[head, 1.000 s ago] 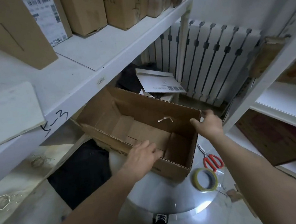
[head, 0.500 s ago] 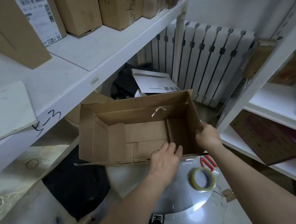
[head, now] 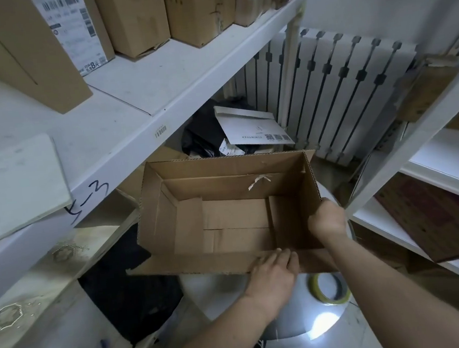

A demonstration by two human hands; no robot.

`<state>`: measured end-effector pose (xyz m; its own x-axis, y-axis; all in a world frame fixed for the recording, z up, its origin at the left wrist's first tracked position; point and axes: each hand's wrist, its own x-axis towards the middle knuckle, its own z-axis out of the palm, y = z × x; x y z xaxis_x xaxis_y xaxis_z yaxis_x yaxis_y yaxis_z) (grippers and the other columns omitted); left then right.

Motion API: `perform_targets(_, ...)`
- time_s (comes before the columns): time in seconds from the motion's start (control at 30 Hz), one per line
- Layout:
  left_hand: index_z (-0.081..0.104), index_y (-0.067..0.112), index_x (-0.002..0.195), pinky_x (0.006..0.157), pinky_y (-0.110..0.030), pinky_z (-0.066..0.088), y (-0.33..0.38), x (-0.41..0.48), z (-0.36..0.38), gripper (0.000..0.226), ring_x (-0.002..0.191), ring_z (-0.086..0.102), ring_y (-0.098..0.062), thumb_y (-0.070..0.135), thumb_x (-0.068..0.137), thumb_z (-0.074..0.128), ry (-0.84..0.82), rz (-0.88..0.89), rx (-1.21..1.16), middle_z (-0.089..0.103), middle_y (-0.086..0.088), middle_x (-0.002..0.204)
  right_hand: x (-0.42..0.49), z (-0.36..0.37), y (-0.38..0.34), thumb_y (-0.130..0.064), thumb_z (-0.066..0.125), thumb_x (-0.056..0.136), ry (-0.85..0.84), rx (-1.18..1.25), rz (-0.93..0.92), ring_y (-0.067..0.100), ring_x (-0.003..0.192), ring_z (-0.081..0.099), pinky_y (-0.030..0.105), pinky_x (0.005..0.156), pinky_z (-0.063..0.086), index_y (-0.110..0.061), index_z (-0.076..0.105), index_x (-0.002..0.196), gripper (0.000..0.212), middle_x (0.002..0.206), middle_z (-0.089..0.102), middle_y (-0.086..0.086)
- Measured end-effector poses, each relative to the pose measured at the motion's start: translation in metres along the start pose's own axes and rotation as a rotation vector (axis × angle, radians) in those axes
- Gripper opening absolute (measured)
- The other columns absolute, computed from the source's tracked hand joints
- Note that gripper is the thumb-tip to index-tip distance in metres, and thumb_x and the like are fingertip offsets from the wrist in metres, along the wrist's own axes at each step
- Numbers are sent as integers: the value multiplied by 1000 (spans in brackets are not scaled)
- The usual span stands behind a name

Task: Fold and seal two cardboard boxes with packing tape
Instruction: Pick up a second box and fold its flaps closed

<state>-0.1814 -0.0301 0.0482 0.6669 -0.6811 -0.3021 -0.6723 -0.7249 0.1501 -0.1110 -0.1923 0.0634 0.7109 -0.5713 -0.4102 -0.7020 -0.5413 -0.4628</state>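
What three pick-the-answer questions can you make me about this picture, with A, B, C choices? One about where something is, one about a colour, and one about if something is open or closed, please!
1. Where is the tape roll?
A. inside the cardboard box
B. on the shiny round table, just outside the box on the person's side
C. up on the top shelf

2. What colour is the cardboard box?
A. brown
B. blue
C. pink

3. How is the top of the box?
A. taped shut
B. squashed flat
C. open

Answers:
1 B: the roll lies on the table beyond the box's near flap, not in it.
2 A: its walls, flaps and floor are all plain brown card.
3 C: you can look straight down to the box's floor, and no tape runs across the top.
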Motion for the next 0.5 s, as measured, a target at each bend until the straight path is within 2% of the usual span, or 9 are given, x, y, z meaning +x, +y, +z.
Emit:
perform_targets(0.03,53,8,138,104,-35,44,-2,-2,5,54,126,55,-26,5,85,50,13,3,-16,57,-14,136,2,0,-3,1,53,92,-3,-9,-3,41,110,58,40,84,48,1,52,126,33,121,58,24)
perform_targets(0.07,39,6,147,113,-39,33,-5,-2,9,58,137,41,-30,1,89,45,-11,-5,-49,44,-17,148,4,0,-5,1,52,92,-10,-16,-1,41,109,58,41,86,49,1,52,126,33,121,58,24)
perform_targets(0.13,16,9,155,119,-42,11,-12,-2,3,59,147,15,-31,10,100,38,-133,33,-126,17,-17,160,7,-1,-7,2,51,92,-25,-22,-6,40,108,58,42,88,50,0,51,126,33,119,57,23)
perform_targets(0.2,18,12,155,119,-44,2,-18,2,-11,56,150,5,-25,33,104,27,-119,42,-178,13,-10,162,10,-3,-6,2,50,91,-35,-25,-21,39,106,58,43,88,52,1,52,123,32,116,57,23)
perform_targets(0.27,21,18,155,118,-46,-8,-27,5,-21,54,151,-4,-19,40,105,21,-103,18,-259,9,-2,164,11,-5,-3,2,50,90,-43,-37,-28,39,105,59,45,89,53,2,53,121,30,113,59,24)
perform_targets(0.33,11,30,156,115,-47,-16,-40,8,-22,54,150,-12,-20,34,105,30,-30,38,-170,-1,1,164,11,-7,0,1,52,91,-42,-36,-24,37,103,60,46,90,54,1,54,118,28,110,61,23)
perform_targets(0.4,-6,36,154,110,-50,-21,-45,3,-17,70,147,-24,-23,27,101,39,-7,87,-88,-17,3,163,11,-6,1,1,52,91,-41,-26,-20,36,101,61,46,87,55,0,55,118,27,107,61,22)
perform_targets(0.5,-13,30,154,111,-54,-22,-35,-14,4,65,136,-41,-23,32,104,30,-199,130,-112,-31,4,158,8,-4,-1,2,51,90,-27,-17,-19,39,101,60,41,80,53,3,54,118,29,109,60,24)
